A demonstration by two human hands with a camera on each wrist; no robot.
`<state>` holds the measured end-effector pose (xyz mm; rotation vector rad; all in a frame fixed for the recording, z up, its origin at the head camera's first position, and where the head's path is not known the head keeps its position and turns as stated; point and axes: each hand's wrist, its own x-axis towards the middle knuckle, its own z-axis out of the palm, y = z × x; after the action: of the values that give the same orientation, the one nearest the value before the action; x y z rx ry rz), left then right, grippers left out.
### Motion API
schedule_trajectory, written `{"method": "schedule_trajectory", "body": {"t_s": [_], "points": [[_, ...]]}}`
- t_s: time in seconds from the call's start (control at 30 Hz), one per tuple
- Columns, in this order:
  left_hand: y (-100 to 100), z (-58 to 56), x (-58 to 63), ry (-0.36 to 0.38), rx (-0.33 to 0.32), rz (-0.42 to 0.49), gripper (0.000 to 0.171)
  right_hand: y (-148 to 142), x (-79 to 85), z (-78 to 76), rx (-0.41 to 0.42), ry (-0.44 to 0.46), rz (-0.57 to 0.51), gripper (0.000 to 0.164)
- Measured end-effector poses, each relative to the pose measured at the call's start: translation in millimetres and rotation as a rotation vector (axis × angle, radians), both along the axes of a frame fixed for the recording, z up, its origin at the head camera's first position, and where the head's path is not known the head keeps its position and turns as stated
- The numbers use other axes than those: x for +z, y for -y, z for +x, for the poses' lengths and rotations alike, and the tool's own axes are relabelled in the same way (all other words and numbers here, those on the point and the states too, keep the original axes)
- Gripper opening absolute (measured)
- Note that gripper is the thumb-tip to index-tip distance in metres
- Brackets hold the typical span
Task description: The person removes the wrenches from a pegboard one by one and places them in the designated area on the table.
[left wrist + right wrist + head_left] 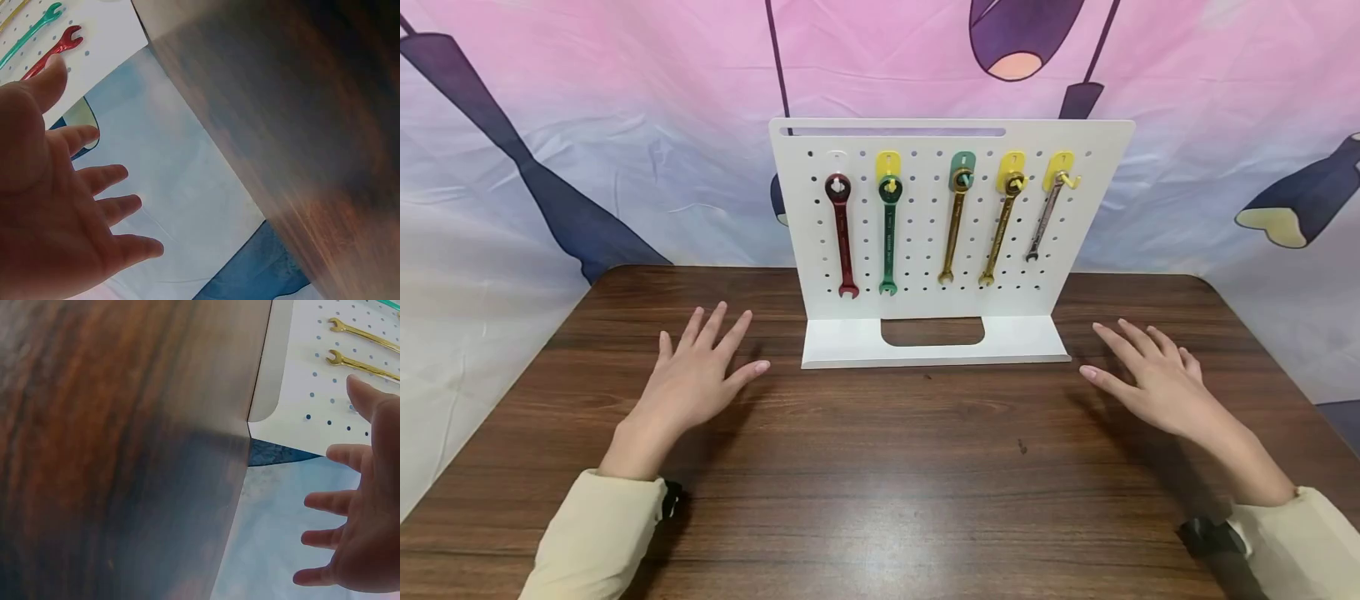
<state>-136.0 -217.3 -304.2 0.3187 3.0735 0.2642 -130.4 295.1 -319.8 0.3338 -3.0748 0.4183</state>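
A white pegboard stand (925, 242) rises at the back of the table, with several combination wrenches hung on its hooks. From left to right hang a red wrench (843, 237), a green wrench (889, 237), a gold wrench (954, 229), a second gold wrench (1000, 233) and a shorter silver wrench (1045, 221). My left hand (692, 375), fingers spread, is over the table left of the stand and holds nothing. On the other side, my right hand (1157, 379) is likewise spread and holds nothing. Both palms show in the wrist views, apart from the wrenches.
The brown wooden table (887, 467) spreads before and around the stand. Behind it hangs a pink and blue cloth (662, 108) with dark painted shapes. The stand's base has a cut-out slot, and its front lip (936, 362) lies between the two hands.
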Motion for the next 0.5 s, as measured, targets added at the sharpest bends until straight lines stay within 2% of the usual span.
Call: {"method": "schedule_trajectory", "body": {"t_s": [0.27, 0.5], "points": [[0, -8.2, 8.2, 0.016, -0.008, 0.068, 0.078, 1, 5.1, -1.4, 0.055, 0.034, -0.103, 0.064], [-3, -27.0, 20.3, 0.019, -0.053, 0.186, 0.077, 3, 10.6, -2.6, 0.089, 0.116, -0.246, 0.061]]}}
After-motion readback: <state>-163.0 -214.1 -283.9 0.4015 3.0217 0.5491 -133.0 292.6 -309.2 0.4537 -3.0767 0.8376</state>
